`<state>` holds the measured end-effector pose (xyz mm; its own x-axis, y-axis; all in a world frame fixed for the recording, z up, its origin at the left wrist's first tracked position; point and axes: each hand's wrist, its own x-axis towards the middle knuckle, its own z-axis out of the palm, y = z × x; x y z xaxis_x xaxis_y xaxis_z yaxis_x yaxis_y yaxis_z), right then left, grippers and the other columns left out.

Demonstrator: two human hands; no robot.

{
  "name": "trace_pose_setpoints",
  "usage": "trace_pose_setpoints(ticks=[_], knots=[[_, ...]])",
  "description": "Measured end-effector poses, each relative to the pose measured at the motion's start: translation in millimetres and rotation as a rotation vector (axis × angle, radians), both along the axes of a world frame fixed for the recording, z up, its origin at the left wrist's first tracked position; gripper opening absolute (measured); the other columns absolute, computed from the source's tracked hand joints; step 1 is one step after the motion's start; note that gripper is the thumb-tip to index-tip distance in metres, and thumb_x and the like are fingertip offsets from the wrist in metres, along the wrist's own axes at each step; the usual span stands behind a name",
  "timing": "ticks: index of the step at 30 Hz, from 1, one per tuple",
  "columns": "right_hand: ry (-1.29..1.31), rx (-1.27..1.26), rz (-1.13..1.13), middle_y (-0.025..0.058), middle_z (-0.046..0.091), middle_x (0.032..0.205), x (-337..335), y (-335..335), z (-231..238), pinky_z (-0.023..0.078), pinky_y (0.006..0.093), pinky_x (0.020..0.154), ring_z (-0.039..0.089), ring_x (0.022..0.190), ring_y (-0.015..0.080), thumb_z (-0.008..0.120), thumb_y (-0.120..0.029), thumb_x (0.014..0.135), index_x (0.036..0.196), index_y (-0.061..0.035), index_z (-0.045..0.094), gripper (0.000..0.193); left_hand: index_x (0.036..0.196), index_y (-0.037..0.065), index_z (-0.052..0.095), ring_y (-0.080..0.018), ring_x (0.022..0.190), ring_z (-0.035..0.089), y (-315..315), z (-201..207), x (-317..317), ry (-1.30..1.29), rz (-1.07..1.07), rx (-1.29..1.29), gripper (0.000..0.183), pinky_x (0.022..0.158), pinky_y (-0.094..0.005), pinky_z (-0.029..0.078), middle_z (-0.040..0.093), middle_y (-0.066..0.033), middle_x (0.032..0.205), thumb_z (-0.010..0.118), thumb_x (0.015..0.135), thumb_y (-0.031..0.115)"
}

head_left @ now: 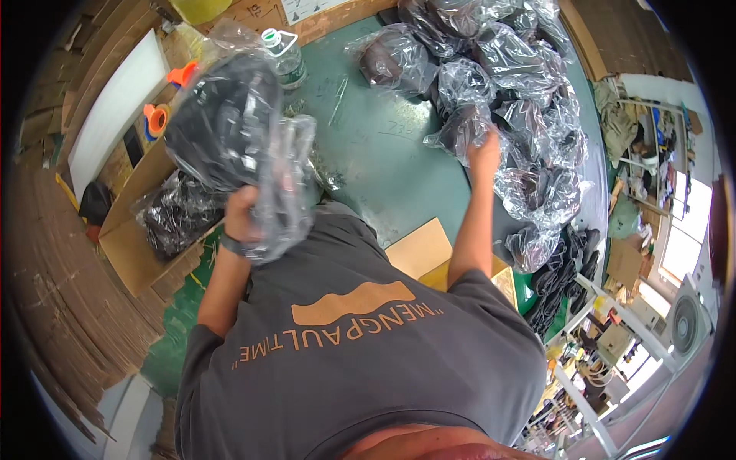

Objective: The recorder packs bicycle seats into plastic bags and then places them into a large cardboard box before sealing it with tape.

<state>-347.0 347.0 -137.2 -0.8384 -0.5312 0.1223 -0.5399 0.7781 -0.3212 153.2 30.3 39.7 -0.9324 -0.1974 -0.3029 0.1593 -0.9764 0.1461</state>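
My left hand (242, 215) is closed on the lower end of a large black item in clear plastic (222, 123), lifted at the left above an open cardboard box. What kind of item the plastic covers, I cannot make out. Over the green table, my right hand (484, 157) reaches to the pile on the right. Its fingers grip the edge of a dark plastic-wrapped item (464, 129) lying there. Inside the cardboard box (126, 241) are more black items in clear plastic (180, 218).
The green tabletop (368, 153) bears a heap of wrapped dark items (529, 69) along its right side. A clear bottle (287, 61) stands at the far left, near orange rings (156, 120). Stacked cardboard (69, 284) lines the left. A cardboard flap (419, 249) stands close to my body.
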Motion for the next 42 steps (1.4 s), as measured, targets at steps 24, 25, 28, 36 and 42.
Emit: trace_pose_setpoints(ticks=[24,25,28,36,42], knots=[[-1.552,-0.651,-0.505,0.0092,0.072,0.114,277,-128,-59,0.059,0.0403,0.079,0.071,0.095,0.0247,0.088,-0.025,0.087,0.124,-0.0067,0.067,0.046,0.148,0.004,0.058,-0.0254,0.115,0.070,-64,95,357,-0.937,1.503,-1.070,0.056,0.102,-0.0421,0.059,0.069,-0.0086,0.135,0.076,0.096,0.010],[-1.668,-0.660,-0.533,0.0059,0.071,0.109,297,-154,-14,0.058,0.0377,0.075,0.068,0.091,0.0212,0.088,-0.026,0.090,0.124,-0.0127,0.066,0.043,0.145,0.004,0.061,-0.0213,0.109,0.070,-66,102,368,-0.956,1.511,-0.984,0.055,0.097,-0.0388,0.059,0.070,-0.0066,0.130,0.079,0.093,0.008],[-1.902,-0.642,-0.161,0.0096,0.072,0.118,346,-195,54,0.060,0.0397,0.080,0.070,0.098,0.0230,0.085,-0.025,0.091,0.138,-0.0054,0.061,0.056,0.141,0.004,0.065,-0.0190,0.106,0.069,-93,81,443,-1.248,1.362,-0.928,0.052,0.094,-0.0354,0.057,0.072,-0.0052,0.125,0.081,0.092,0.009],[-1.162,0.123,0.926,0.0177,0.070,0.137,543,-433,165,0.049,0.0397,0.115,0.068,0.126,0.0282,0.091,-0.017,0.075,0.150,0.0088,0.052,0.088,0.151,-0.004,0.049,-0.0371,0.130,0.068,-188,-56,597,-1.743,0.614,-1.273,0.090,0.111,-0.0441,0.051,0.068,-0.0236,0.140,0.094,0.081,0.030],[-0.269,0.879,1.641,0.0207,0.077,0.125,734,-626,126,0.058,0.0506,0.098,0.072,0.117,0.0389,0.088,-0.017,0.069,0.143,-0.0129,0.065,0.077,0.169,-0.008,0.014,-0.0473,0.140,0.059,-260,-190,633,-1.827,0.154,-1.242,0.129,0.118,-0.0463,0.048,0.055,-0.0359,0.155,0.091,0.081,0.047]])
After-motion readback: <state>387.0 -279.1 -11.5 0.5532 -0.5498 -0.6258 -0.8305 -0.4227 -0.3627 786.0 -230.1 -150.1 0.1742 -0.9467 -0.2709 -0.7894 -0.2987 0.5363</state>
